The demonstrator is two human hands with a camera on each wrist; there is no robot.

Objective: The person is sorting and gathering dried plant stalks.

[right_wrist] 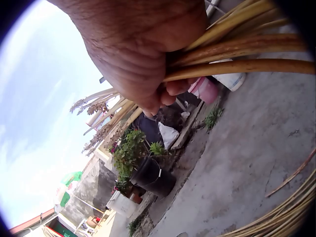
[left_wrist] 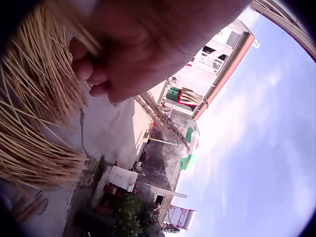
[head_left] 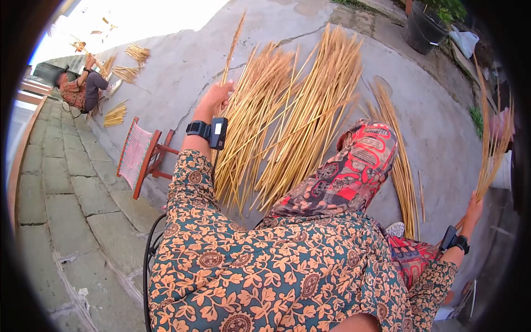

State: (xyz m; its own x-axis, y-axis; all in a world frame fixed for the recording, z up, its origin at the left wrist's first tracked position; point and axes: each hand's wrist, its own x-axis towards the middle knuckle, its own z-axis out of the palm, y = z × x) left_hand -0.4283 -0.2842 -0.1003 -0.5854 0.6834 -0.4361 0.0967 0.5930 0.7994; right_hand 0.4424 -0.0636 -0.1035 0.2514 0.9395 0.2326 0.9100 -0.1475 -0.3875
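Observation:
My left hand (head_left: 214, 98) grips a thin bunch of dry stalks (head_left: 232, 48), seed heads pointing up and away, above the left edge of a large spread of straw stalks (head_left: 249, 116). In the left wrist view the fingers curl round the stalks, and their seed heads (left_wrist: 170, 127) stick out past the hand. Far out to the right, my right hand (head_left: 472, 213) holds another bunch of stalks (head_left: 488, 160) upright. In the right wrist view its thick yellow stems (right_wrist: 237, 64) pass through the curled fingers. A second spread of stalks (head_left: 318, 110) lies beside the first.
A narrow stalk bundle (head_left: 402, 171) lies right of my leg (head_left: 354, 166). To the left stands a folding stool (head_left: 141, 152) by the brick paving (head_left: 66, 205). Another person (head_left: 83, 88) sits far left among small bundles. A black plant pot (head_left: 426, 27) stands at back right.

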